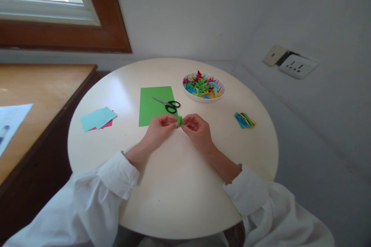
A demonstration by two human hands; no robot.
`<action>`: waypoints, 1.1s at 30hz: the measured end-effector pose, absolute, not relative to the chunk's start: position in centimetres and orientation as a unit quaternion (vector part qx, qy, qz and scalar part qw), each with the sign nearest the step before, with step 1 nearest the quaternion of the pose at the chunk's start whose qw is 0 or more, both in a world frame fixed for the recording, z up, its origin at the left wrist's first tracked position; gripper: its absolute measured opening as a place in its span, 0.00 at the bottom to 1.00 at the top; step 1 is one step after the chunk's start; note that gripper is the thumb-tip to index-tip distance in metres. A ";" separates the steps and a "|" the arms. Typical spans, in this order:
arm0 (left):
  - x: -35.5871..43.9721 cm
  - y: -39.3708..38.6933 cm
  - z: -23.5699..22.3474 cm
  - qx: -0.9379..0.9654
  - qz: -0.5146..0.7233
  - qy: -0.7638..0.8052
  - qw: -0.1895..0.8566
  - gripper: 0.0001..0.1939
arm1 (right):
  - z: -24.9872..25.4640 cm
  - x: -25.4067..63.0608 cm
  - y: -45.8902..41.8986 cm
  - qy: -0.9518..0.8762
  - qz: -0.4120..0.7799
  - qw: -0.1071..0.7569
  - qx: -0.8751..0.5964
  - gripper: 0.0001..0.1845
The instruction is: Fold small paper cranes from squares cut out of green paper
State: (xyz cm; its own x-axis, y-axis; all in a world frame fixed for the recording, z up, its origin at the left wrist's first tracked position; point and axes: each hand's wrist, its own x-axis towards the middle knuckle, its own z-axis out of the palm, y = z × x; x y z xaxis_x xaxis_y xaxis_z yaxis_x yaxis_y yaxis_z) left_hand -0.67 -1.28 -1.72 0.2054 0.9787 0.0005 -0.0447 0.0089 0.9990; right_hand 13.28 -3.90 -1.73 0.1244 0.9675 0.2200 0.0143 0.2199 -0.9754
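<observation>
Between my two hands is a small green folded paper piece [180,121] with several pleat-like edges. My left hand [162,125] pinches its left side, and my right hand [198,129] pinches its right side. The fingertips hide part of the piece. Just beyond my left hand lies a green paper sheet [152,104], flat on the table. Scissors with black handles [171,106] rest on the sheet, blades pointing to the upper left, handles reaching past its right edge.
A white bowl [199,98] full of small colourful folded paper pieces stands at the back of the round white table [174,200]. Light-blue and red paper pieces [98,118] lie at the left, a bundle of coloured strips [245,120] at the right. A wooden desk [43,81] stands further left.
</observation>
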 end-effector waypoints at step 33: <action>-0.5 -1.8 -0.8 0.560 0.479 0.388 0.553 0.18 | -1.9 13.5 -3.7 -0.550 0.353 0.543 -0.527 0.06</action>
